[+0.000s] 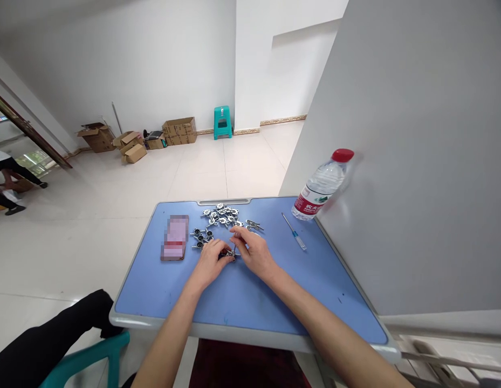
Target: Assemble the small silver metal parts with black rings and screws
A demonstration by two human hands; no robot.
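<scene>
1. Blue and grey-rimmed, the table (250,304) lay beneath both your hands.
2. A red-capped bottle (323,186) stood at its far right, near the grey wall.
3. Your left hand (212,261) pinched a small metal fitting between thumb and fingers, near the table's middle.
4. Your right hand (256,256) curled just above that fitting, thumb and forefinger close together; whether they gripped anything, I couldn't tell.
5. Left of your hands lay a phone (175,237); to their right, a slim tool (294,233).
6. Beyond them sat loose metal pieces (221,215).
7. The small metal fitting (233,257) was partly hidden by your fingers.
</scene>
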